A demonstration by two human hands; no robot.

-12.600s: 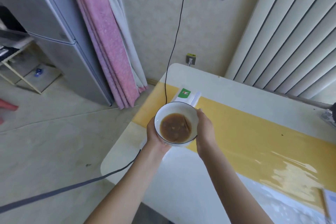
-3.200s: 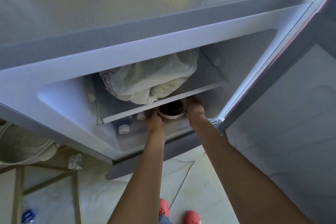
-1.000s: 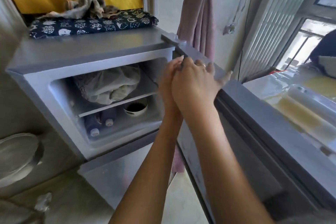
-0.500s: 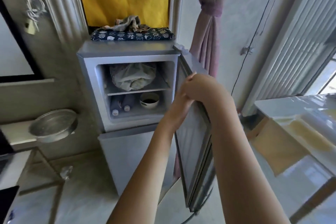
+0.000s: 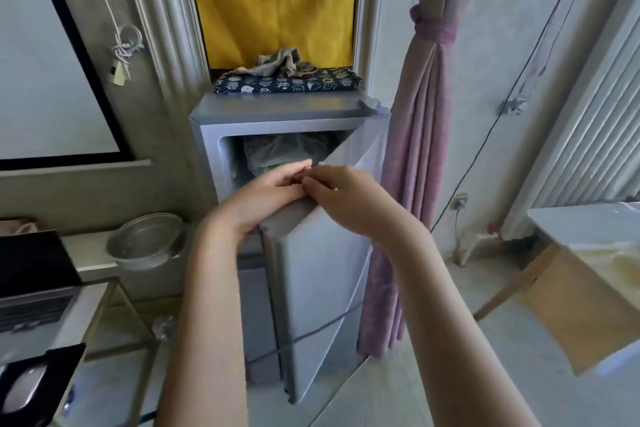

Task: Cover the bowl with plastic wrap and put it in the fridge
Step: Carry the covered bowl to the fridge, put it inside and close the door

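Note:
The grey fridge (image 5: 277, 112) stands straight ahead with its upper door (image 5: 322, 274) swung most of the way to. My left hand (image 5: 268, 192) lies against the door's free edge from the inner side. From the outer side my right hand (image 5: 351, 199) holds that same edge, and the fingertips of the two hands meet. Through the gap that is left I see only a pale bag (image 5: 277, 152) on the upper shelf. The bowl is hidden behind my hands and the door.
A dark patterned folded cloth (image 5: 287, 84) lies on top of the fridge. A tied pink curtain (image 5: 415, 184) hangs just right of it. At left are a metal basin (image 5: 147, 243), a laptop (image 5: 31, 288) and a mouse (image 5: 24, 392). The table (image 5: 585, 229) juts in at right.
The bowl went from the table onto the fridge's lower shelf. Over the last second both hands have swung the door leftward, so the opening has narrowed and the bowl is out of sight.

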